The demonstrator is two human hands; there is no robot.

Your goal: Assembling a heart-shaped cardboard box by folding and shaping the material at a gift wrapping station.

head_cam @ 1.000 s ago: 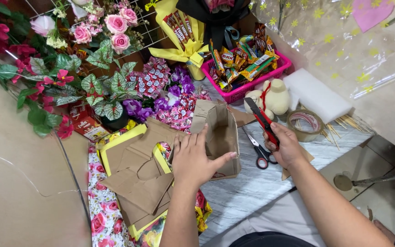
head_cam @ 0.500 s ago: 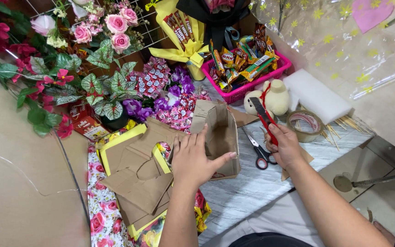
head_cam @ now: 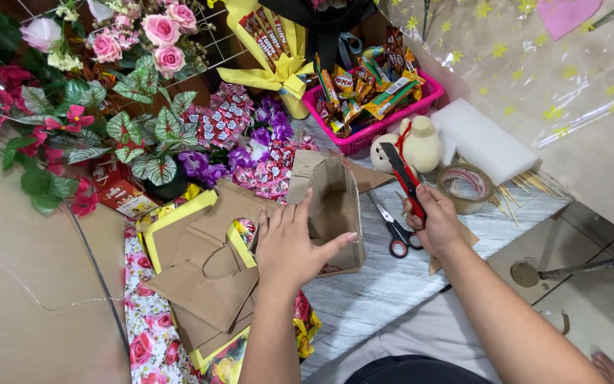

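Observation:
My left hand (head_cam: 293, 245) lies flat against a small brown cardboard box (head_cam: 335, 206), fingers spread along its left wall and thumb under its open mouth. My right hand (head_cam: 435, 224) grips a red and black utility knife (head_cam: 401, 174) with the tip pointing up and away, to the right of the box. Red-handled scissors (head_cam: 394, 231) lie on the grey tabletop between the box and my right hand.
Cut cardboard pieces (head_cam: 207, 277) lie on yellow and floral paper at the left. Behind are artificial flowers (head_cam: 136, 43), wrapped candies (head_cam: 271, 160), a pink basket (head_cam: 364, 135) of snacks, a tape roll (head_cam: 465, 186), a white foam block (head_cam: 481, 146) and skewers (head_cam: 534, 186).

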